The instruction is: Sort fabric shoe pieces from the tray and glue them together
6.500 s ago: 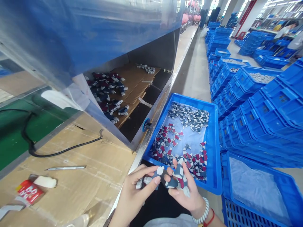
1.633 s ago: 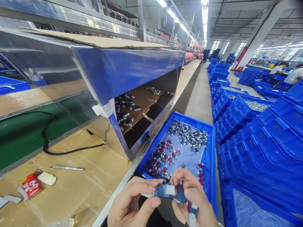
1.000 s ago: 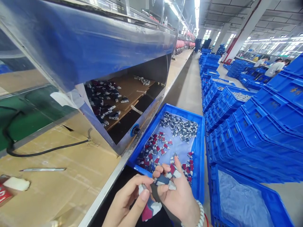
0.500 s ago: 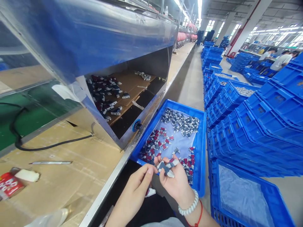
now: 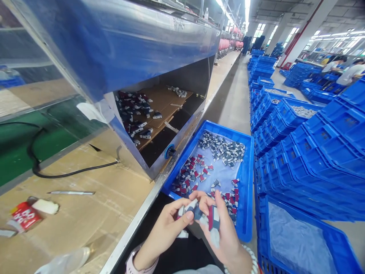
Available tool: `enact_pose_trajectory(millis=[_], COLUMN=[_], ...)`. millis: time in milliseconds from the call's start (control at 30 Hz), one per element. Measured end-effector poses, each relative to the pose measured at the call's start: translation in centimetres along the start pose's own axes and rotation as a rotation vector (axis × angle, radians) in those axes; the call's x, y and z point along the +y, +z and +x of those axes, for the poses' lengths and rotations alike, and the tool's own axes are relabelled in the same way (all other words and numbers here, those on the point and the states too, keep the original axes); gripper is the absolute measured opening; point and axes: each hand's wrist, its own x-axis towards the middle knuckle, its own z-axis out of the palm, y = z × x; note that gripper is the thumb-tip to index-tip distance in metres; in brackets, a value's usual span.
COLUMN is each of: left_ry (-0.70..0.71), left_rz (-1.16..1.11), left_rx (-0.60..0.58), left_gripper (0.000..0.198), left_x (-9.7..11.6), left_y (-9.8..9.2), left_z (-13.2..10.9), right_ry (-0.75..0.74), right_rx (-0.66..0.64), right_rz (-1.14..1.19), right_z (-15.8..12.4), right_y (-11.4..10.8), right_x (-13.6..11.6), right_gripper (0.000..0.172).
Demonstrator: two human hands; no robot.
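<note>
My left hand (image 5: 169,224) pinches a small dark-grey and white plastic piece (image 5: 193,207) between thumb and fingers. More white shows below that hand, partly hidden. My right hand (image 5: 226,234) is curled around a few similar pieces, among them a maroon and white piece (image 5: 213,219) lying against the palm. Both hands meet above the near edge of a blue crate (image 5: 249,190). Inside it, grey and white pieces (image 5: 225,148) lie at the far end, and maroon and white pieces (image 5: 188,175) nearer to me.
To the left stands a metal booth with a blue film front (image 5: 159,49); more pieces (image 5: 134,108) lie on cardboard inside. A pen (image 5: 71,193), a red packet (image 5: 25,217) and a cable are on the bench. Stacked blue crates (image 5: 308,160) line the right; people sit far off.
My left hand has closed on a grey and white piece at my right hand. My right hand has turned and curled its fingers over its pieces. The view has shifted slightly left.
</note>
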Motion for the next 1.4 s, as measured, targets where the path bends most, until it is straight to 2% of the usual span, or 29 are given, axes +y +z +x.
enact_pose_trajectory(millis=[100, 200, 267, 400, 533, 600, 700, 733, 933, 1067, 1167, 1233, 1333, 1400], left_ry=[0.019, 0.047, 0.080, 0.137, 0.199, 0.224, 0.248, 0.250, 0.224, 0.173, 0.139, 0.125, 0.097, 0.066], left_rz=[-0.082, -0.165, -0.197, -0.255, -0.264, -0.254, -0.246, -0.244, -0.231, -0.212, -0.194, -0.181, -0.135, -0.071], left_rx=[0.104, 0.144, 0.137, 0.121, 0.132, 0.139, 0.146, 0.149, 0.194, 0.316, 0.370, 0.386, 0.371, 0.267], left_gripper=[0.044, 0.050, 0.048, 0.042, 0.035, 0.034, 0.032, 0.032, 0.031, 0.037, 0.041, 0.043, 0.043, 0.042], left_x=[-0.2, 0.4, 0.9, 2.0, 2.9, 3.1, 3.1, 3.0, 2.2, 2.5, 3.1, 3.3, 3.1, 2.9], left_y=[-0.3, -0.1, 0.1, 0.4, 0.5, 0.4, 0.1, 0.0, -0.5, 0.0, 0.4, 0.4, 0.0, -0.3], left_z=[-0.5, -1.3, -1.9, -3.0, -3.7, -3.9, -4.0, -3.9, -4.0, -4.1, -4.3, -4.3, -4.2, -3.9], right_ry=[-0.131, -0.176, -0.108, 0.070, 0.152, 0.189, 0.263, 0.280, 0.287, 0.328, 0.366, 0.365, 0.331, 0.303], right_rx=[0.123, 0.100, 0.089, 0.174, 0.104, 0.085, 0.110, 0.119, 0.185, 0.247, 0.322, 0.332, 0.300, 0.257], right_rz=[0.071, 0.171, 0.202, 0.159, 0.216, 0.246, 0.274, 0.306, 0.618, 0.712, 0.754, 0.760, 0.703, 0.600], right_z=[-0.5, -0.3, -0.1, 0.2, 0.4, 0.6, 0.9, 0.9, 1.1, 0.9, 0.6, 0.6, 0.9, 1.3], right_y=[0.2, -0.2, -0.7, -2.0, -3.2, -3.8, -4.5, -4.6, -3.7, -2.4, -1.5, -1.2, -1.4, -1.7], right_x=[-0.5, -1.0, -1.2, -0.6, 0.3, 0.6, 0.6, 0.5, 0.0, -0.7, -1.4, -1.6, -1.2, -0.3], right_gripper=[0.050, 0.048, 0.048, 0.047, 0.046, 0.040, 0.021, 0.020, 0.024, 0.014, 0.030, 0.035, 0.034, 0.028])
